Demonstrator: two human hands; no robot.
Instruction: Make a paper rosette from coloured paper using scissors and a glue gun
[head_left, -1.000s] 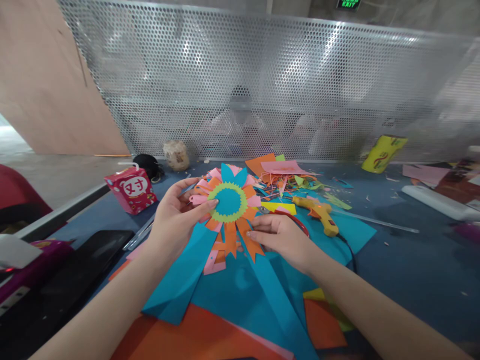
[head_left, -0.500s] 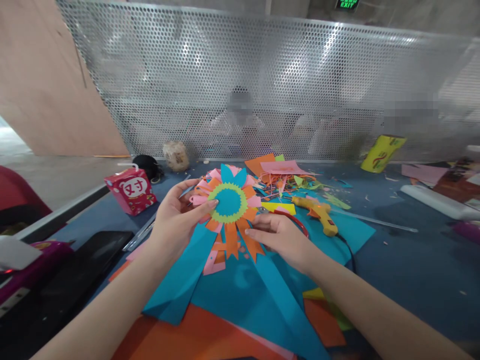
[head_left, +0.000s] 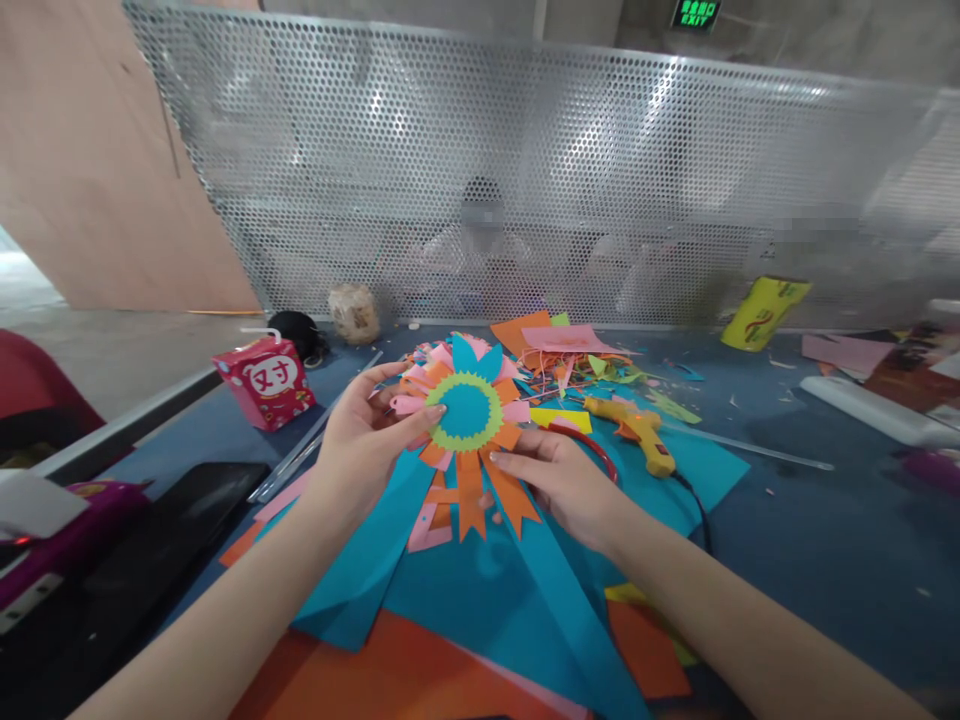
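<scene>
A paper rosette [head_left: 466, 412] faces me above the table, with a blue centre, a zigzag green ring, orange and pink loops, two blue points on top and two orange tails below. My left hand [head_left: 367, 425] grips its left side, thumb on the front at the edge of the blue disc and fingers behind. On the lower right, my right hand [head_left: 559, 480] pinches the rosette near the top of the right-hand orange tail [head_left: 514, 495]. Blue paper sheets [head_left: 480, 600] lie beneath, with a pink and orange paper scrap [head_left: 431, 525] on them.
Right of the hands lies a yellow glue gun [head_left: 637, 432] with a black cord, near red-handled scissors [head_left: 592, 445]. Paper scraps [head_left: 570, 365] are heaped behind. A red drink carton [head_left: 266, 382] stands left, a yellow can [head_left: 765, 313] far right. A perforated metal screen [head_left: 525, 150] borders the back.
The rosette has shifted slightly right and down in view, still held by both hands. My right thumb has moved to the top of the right orange tail.
</scene>
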